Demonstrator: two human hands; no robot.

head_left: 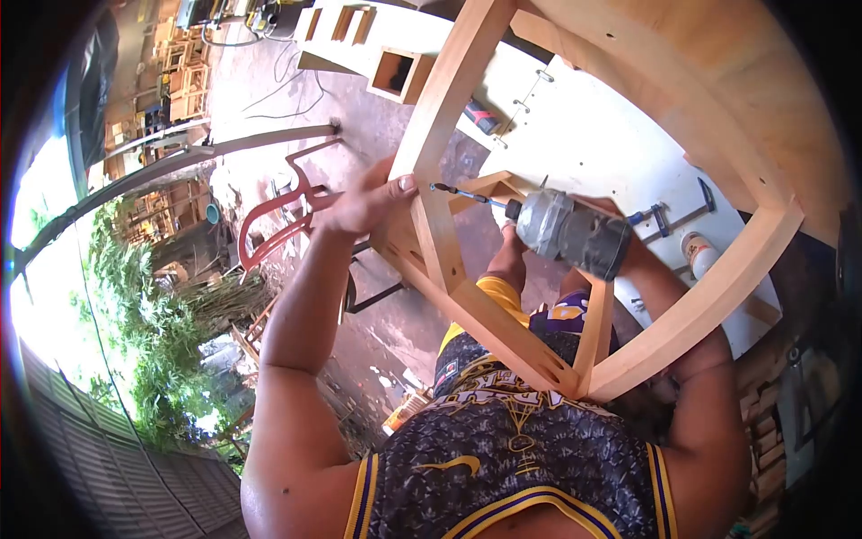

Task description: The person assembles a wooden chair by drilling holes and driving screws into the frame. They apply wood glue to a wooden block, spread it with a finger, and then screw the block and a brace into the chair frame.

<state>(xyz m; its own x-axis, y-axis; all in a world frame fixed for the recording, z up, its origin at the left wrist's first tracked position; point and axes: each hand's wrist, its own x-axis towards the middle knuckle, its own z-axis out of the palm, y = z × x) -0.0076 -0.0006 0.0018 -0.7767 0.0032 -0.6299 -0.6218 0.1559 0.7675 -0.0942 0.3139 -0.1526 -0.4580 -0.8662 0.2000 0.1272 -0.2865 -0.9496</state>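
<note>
Dark patterned sleeveless jersey (404, 499), striped yellow trim (363, 497), yellow shorts (499, 296)

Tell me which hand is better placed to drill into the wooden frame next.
Probably the right hand: it holds the drill, whose bit points toward the wooden frame. The left hand is busy gripping the frame.

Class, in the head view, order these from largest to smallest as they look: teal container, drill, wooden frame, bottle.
1. Wooden frame
2. Drill
3. Bottle
4. Teal container; it appears farther away, so its real size is unsure.
</note>
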